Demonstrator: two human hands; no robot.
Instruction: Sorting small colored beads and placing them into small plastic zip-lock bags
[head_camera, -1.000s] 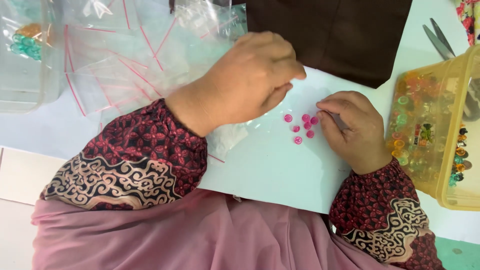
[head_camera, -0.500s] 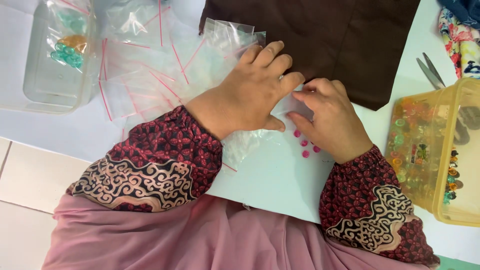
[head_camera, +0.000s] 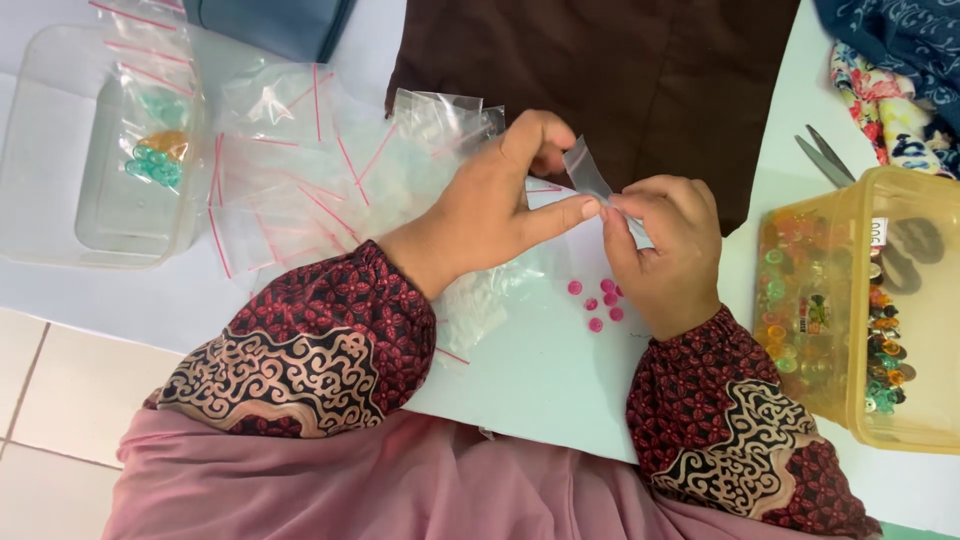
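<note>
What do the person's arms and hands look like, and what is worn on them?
Both hands, the left hand and the right hand, are bare: no gloves, and no rings or watch show. Each arm wears a long sleeve of dark red patterned cloth, ending in a wide cuff with black and cream curling scroll shapes. The right sleeve has the same pattern.

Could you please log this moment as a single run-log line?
left hand: pinching small clear bag | right hand: pinching same bag | pink buttons: loose on white sheet
</note>
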